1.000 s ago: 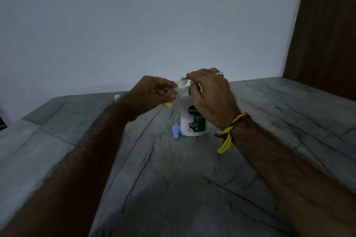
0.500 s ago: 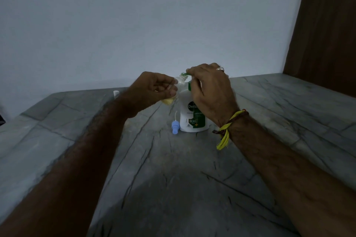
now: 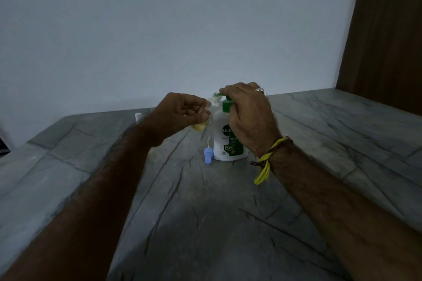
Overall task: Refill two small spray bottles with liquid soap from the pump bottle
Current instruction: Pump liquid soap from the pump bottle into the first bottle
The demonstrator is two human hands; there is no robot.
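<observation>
grey marble counter (image 3: pixel 228 223), white wall | left hand (image 3: pixel 182 113) gripping 1 small spray bottle (image 3: pixel 206 116), tilted, mouth at nozzle | right hand (image 3: pixel 249 118) closed over 1 pump bottle (image 3: pixel 226 143), standing on the counter | 1 blue spray cap (image 3: pixel 207 155) lying beside its base

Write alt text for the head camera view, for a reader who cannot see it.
A person's left hand tilts a small clear spray bottle, holding some yellow liquid, under the spout of a white and green pump bottle, whose pump the right hand covers. A blue spray cap lies beside it on the grey stone counter.
</observation>
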